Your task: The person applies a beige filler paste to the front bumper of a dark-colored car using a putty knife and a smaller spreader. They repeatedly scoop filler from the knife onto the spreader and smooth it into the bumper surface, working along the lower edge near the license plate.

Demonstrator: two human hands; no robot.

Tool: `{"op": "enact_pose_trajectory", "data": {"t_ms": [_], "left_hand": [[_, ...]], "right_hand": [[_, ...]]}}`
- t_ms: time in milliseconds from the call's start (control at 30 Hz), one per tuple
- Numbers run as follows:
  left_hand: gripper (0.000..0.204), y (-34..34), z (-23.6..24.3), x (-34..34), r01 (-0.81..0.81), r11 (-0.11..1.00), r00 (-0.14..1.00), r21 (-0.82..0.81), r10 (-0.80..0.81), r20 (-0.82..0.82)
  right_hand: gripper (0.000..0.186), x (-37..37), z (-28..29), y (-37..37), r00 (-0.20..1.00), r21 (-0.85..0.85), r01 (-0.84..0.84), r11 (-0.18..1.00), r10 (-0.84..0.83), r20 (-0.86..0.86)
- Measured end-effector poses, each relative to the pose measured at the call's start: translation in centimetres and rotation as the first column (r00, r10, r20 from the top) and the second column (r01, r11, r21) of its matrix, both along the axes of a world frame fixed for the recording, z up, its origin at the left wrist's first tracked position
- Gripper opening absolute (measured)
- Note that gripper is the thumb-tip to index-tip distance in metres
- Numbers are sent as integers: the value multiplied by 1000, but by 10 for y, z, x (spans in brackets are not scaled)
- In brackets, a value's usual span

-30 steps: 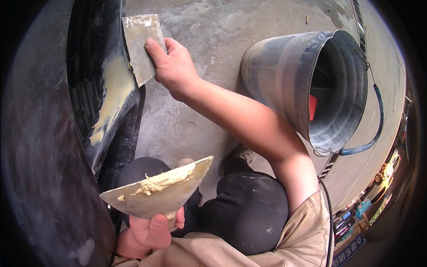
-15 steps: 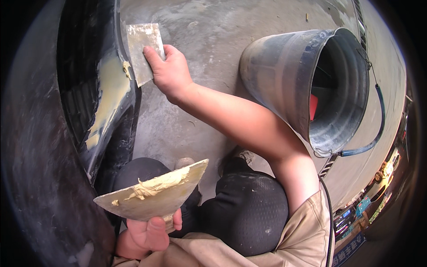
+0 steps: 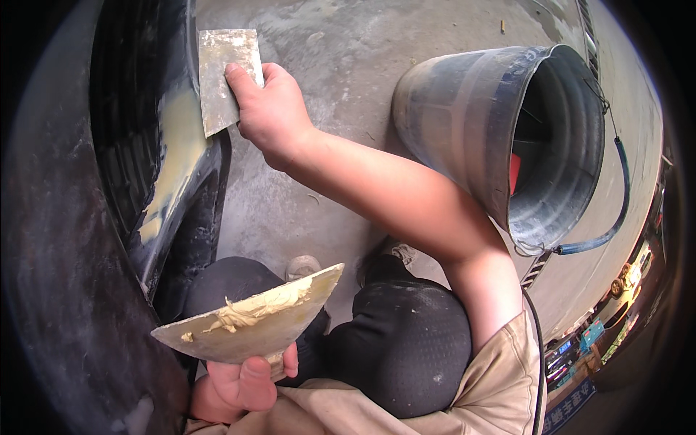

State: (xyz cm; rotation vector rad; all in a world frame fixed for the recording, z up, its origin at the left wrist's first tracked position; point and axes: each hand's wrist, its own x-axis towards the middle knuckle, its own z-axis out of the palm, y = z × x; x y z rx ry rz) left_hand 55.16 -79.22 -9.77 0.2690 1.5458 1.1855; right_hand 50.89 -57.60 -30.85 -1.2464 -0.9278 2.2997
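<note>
My right hand is closed on a small, stained metal scraper, thumb lying on its upper face. The scraper's left edge lies against the dark panel edge, beside a smear of cream-coloured filler on the panel. Close to my body, my left hand grips a wide, fan-shaped putty knife by its short handle. A lump of the same cream filler sits along the blade's upper part. Most of that handle is hidden by my fingers.
On the right a metal bucket lies on its side on the concrete floor, its mouth facing right and a red thing inside. The large dark panel fills the left side. My bent knees are below.
The scraper in my right hand has shifted slightly up and left along the panel edge. The filler bead at that edge no longer shows. My left hand stays nearly still.
</note>
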Motion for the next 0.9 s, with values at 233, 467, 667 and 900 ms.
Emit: {"op": "enact_pose_trajectory", "data": {"t_ms": [233,467,667,900], "left_hand": [[54,-7,-7,-7,51,993,995,110,-60,84],[60,-3,0,2,-32,999,999,-12,32,5],[58,-3,-5,-4,25,994,997,106,-33,76],[60,-11,-5,-5,49,997,995,61,-54,81]], "right_hand": [[40,5,-6,-8,991,189,-10,982,-15,129],[37,8,-10,3,997,17,83,996,-83,-11],[41,-5,-4,0,998,143,35,989,-43,55],[42,-1,-13,-6,990,137,13,990,-32,141]]}}
